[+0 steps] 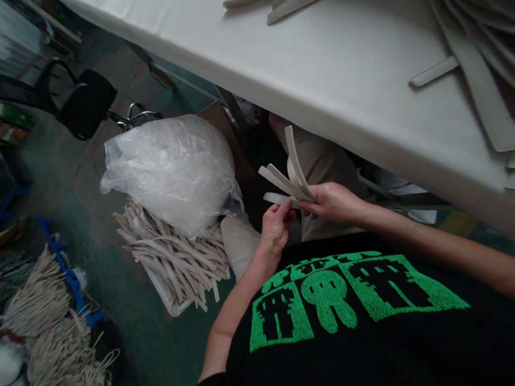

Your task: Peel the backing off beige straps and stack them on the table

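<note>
Black shirt [352, 368] right up close, its green print spread just below the fingers, and now out to the hands themselves! Right hand [333, 202] comes in from the right, fingers and thumb clamped round the near ends of a few pale strips [293, 152], and those strips fan out ahead of the fingertips, one standing up with a bend, the others leaning left. Left hand [275, 231] is right beside it, thumb and fingertips pinched together at the lowest strip, just below the fan. Beneath the fingers, pale trousers [240, 244]. Off to the fingers' left, a big clear plastic bag [171, 165] bulges over a heap of similar strips [175, 249], and that heap spills past the rim of a white tray [159, 291] on the green floor [164, 352]. Farther left, bundled cords [64, 370] lie near a blue frame [71, 282]; beyond the bag, a black chair [89, 103]. Ahead and to the right of the fingers, a white-covered table [339, 53] carries a thick bundle [480, 68] of strips, ends drooping toward its near edge.
</note>
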Demonstrator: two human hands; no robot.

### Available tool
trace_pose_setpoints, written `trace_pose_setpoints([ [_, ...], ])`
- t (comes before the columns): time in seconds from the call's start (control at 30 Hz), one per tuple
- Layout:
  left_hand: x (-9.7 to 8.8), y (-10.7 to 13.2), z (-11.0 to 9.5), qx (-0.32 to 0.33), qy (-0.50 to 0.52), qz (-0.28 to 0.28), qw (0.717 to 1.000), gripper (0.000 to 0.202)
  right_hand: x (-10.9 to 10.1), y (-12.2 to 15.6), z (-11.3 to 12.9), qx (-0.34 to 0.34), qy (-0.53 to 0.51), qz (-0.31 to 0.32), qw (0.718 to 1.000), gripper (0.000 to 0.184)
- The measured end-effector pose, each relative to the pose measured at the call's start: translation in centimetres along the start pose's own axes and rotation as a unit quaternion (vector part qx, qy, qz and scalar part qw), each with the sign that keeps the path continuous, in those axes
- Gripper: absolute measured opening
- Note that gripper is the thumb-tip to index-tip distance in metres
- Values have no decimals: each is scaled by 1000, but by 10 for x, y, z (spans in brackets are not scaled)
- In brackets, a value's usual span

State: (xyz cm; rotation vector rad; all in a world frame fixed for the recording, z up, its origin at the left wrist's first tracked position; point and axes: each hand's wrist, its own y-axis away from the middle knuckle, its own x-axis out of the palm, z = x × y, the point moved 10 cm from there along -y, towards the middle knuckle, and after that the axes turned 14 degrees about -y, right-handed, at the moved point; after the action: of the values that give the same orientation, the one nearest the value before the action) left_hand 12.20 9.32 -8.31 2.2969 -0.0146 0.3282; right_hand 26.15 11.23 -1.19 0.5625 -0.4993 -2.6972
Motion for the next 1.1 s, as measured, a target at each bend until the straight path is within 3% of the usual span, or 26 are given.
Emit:
trace_pose_setpoints([
  [0.1, -12, -5, -11, 19, 17, -23, 999, 30, -1, 2, -3, 10, -19, 42, 999, 19],
  [0.2, -30, -11, -19, 22, 32, -51, 998, 30, -8, 12, -11, 24, -1, 45, 999, 19],
  [0.33, -15, -8, -12, 7, 16, -15, 1000, 31, -6, 6, -7, 15, 4, 5, 1000, 20],
  [0.43, 0, -4, -5, 6, 1, 1, 1000, 35, 2, -5, 1, 4, -31, 10, 999, 19],
  [0.6, -12, -9, -12, 17, 25, -3, 1000, 30, -3, 0, -7, 26, -168, 64, 983, 32],
  [0.7, -26, -11, -16, 3, 59, -9, 998, 23, -27, 4, -17, 25, -208, 5, 978, 37],
  [0.8, -26, -6, -14, -19, 75, 3, 997, 20, -43, 0, -20, -7, -251, -66, 966, 35],
  [0.87, -18, 2, -10, -36, 67, 25, 997, 20, -33, -9, -14, -41, -282, -48, 957, 39],
  [1.1, 11, 39, 5, -62, -28, 150, 986, 28, 40, -27, 7, -75, -286, 152, 943, 41],
])
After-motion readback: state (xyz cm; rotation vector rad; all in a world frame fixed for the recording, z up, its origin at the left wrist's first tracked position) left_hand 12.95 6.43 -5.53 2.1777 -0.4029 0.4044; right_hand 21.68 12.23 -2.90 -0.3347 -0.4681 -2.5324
